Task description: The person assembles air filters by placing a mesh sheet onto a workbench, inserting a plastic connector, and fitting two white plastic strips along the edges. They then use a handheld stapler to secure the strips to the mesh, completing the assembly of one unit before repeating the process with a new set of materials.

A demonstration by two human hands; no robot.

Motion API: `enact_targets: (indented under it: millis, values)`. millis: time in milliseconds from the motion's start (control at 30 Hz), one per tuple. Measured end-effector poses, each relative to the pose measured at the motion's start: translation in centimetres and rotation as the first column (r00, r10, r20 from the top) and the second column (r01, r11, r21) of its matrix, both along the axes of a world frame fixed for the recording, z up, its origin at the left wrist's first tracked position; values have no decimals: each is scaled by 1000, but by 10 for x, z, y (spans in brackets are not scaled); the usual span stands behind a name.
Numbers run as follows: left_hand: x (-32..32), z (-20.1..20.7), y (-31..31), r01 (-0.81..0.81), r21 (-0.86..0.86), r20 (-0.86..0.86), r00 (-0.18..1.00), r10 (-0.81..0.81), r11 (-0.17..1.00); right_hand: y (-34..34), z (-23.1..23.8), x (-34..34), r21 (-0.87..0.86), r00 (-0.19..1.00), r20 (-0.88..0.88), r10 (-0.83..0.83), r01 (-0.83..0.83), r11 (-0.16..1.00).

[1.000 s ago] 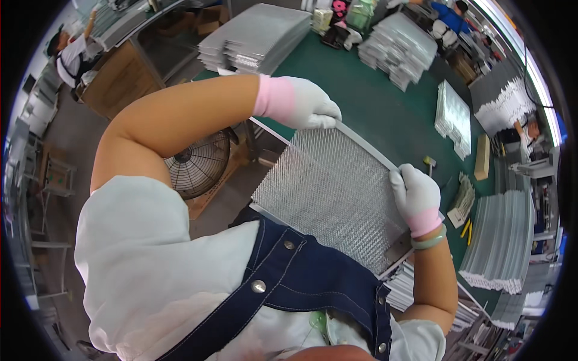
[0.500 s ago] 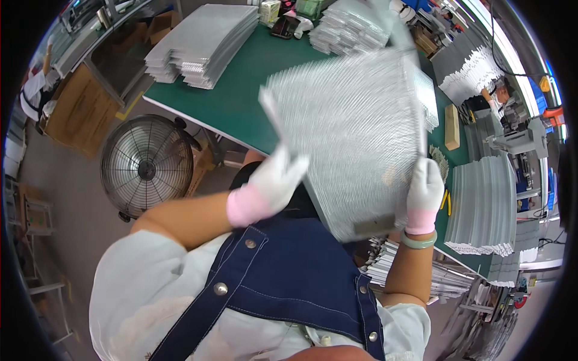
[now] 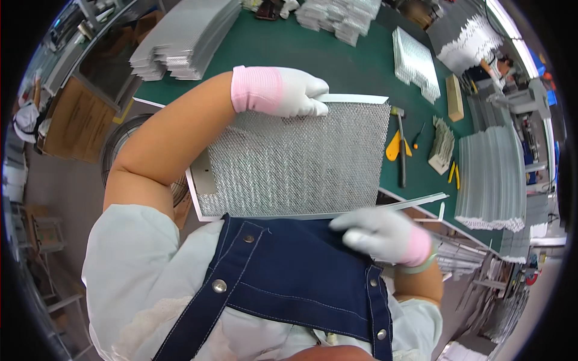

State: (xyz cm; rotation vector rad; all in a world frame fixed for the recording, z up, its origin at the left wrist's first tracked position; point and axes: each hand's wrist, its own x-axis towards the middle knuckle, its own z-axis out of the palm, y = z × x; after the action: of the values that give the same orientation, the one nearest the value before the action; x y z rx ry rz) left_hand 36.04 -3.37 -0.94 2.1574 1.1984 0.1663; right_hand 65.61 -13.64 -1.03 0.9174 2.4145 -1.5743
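Observation:
A silvery metal mesh panel (image 3: 298, 159) lies flat in front of me, over the table's near edge and against my apron. White frame strips run along its left, near and far sides; the near strip (image 3: 415, 202) sticks out past the mesh at the right. My left hand (image 3: 295, 92), in a white glove with a pink cuff, reaches across to the far edge, its fingers closed on the far white strip (image 3: 358, 98). At the near edge, my gloved right hand (image 3: 382, 233), slightly blurred, has its fingers stretched out by the strip, thumb apart.
On the green table (image 3: 259, 54) are a hammer (image 3: 402, 150), a small screwdriver (image 3: 418, 137), a wooden block (image 3: 454, 99) and a bundle of strips (image 3: 442, 144). Mesh stacks (image 3: 186, 39) stand far left, more panels (image 3: 490, 177) at right. A floor fan (image 3: 117, 141) stands left.
The mesh panel has come down from a tilted, raised position to lie flat. My left hand went from its left side to the far edge; my right hand moved to the near edge.

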Motion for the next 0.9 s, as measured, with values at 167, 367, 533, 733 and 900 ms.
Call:
enact_targets:
  millis: [167,367,533,733,900]
  values:
    - [34,18,-10,118,10,-86,989,-117,993,75,32,-38,959,953,-284,105,280,54]
    - [38,18,-9,155,36,-113,982,-150,987,97,0,-35,986,993,65,-97,-49,161]
    - [42,-6,-13,214,123,-47,977,-210,969,91,-2,-21,588,978,-63,-201,199,784]
    - [33,8,-2,171,83,-28,985,-169,982,47,17,-17,991,990,-120,-76,124,57]
    - [-29,24,-12,-167,235,191,974,123,958,-14,21,49,450,863,-229,-450,504,737]
